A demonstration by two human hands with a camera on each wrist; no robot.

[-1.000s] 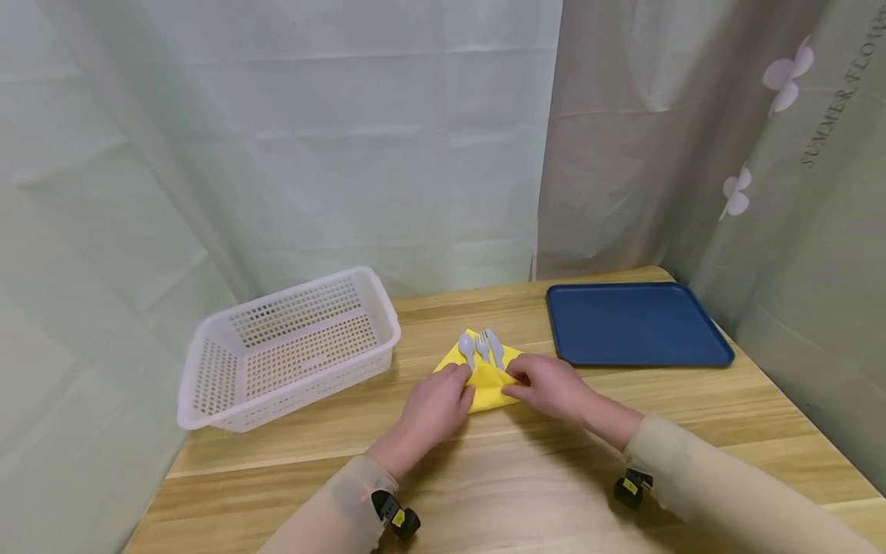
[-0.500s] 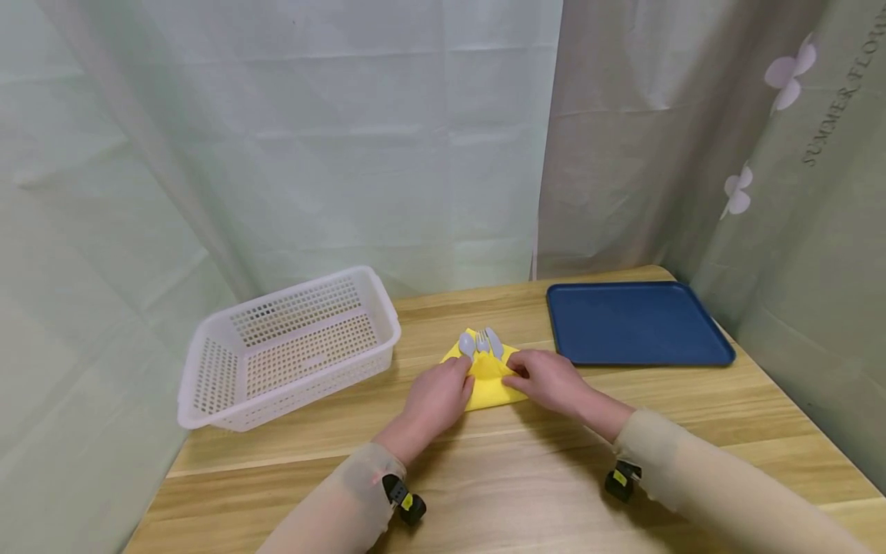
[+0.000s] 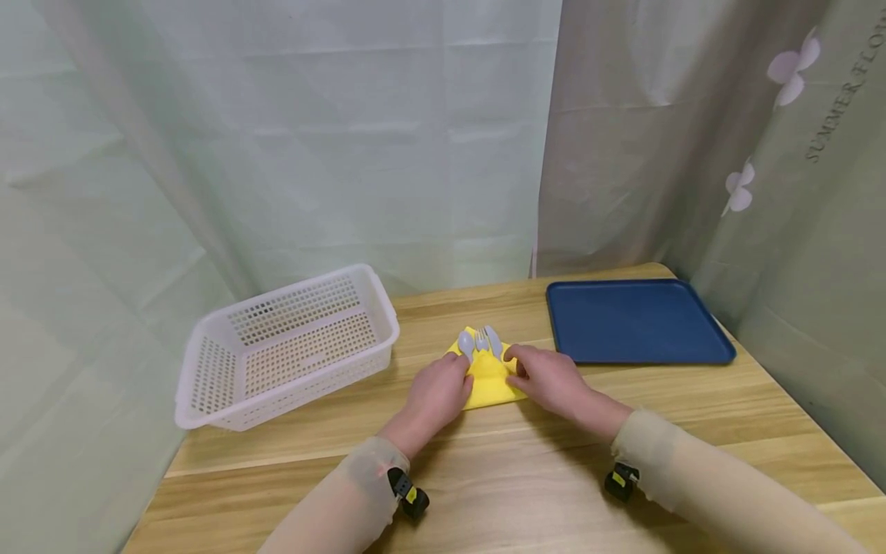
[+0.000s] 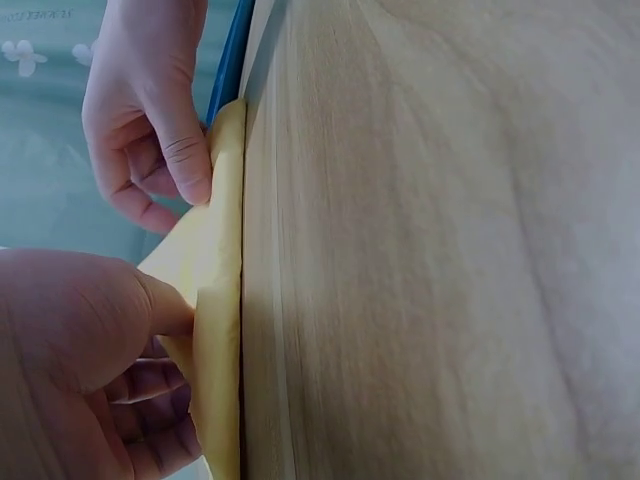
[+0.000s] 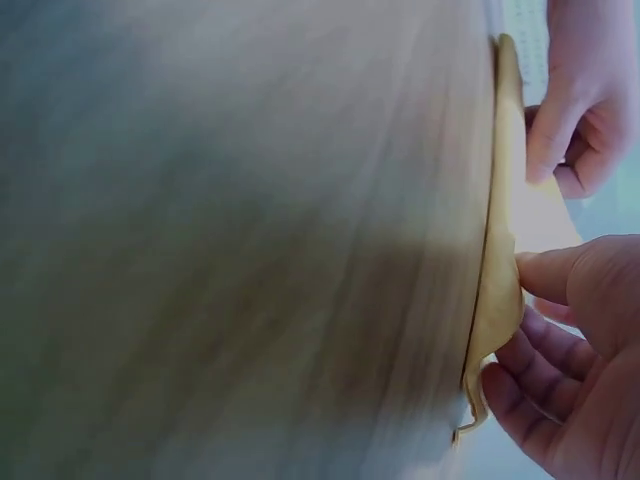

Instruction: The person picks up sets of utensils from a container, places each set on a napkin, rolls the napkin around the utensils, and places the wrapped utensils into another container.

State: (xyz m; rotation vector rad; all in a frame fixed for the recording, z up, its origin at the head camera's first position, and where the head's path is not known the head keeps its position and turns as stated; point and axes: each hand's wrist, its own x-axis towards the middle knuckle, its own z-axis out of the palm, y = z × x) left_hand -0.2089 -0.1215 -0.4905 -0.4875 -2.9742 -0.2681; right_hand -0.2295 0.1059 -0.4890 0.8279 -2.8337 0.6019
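A yellow napkin [image 3: 490,391] lies folded on the wooden table, its lower part forming a flap over the handles of a grey spoon [image 3: 466,343], fork [image 3: 481,340] and knife [image 3: 494,341]. Their heads stick out at the far side; the handles are hidden. My left hand [image 3: 438,391] pinches the napkin's left side beside the spoon. On the other side, my right hand [image 3: 550,379] has thumb and curled fingers at the napkin's right side. In the left wrist view both thumbs touch the folded napkin [image 4: 220,300].
A white perforated basket [image 3: 304,385] stands at the left, with nothing visible inside. At the back right lies a flat blue tray [image 3: 637,323]. Pale curtains [image 3: 381,154] hang behind and at both sides of the wooden table [image 3: 498,492].
My hands have drawn the flap slightly farther up over the cutlery handles. The right thumb and index finger have spread a little apart. Basket and tray stay put.
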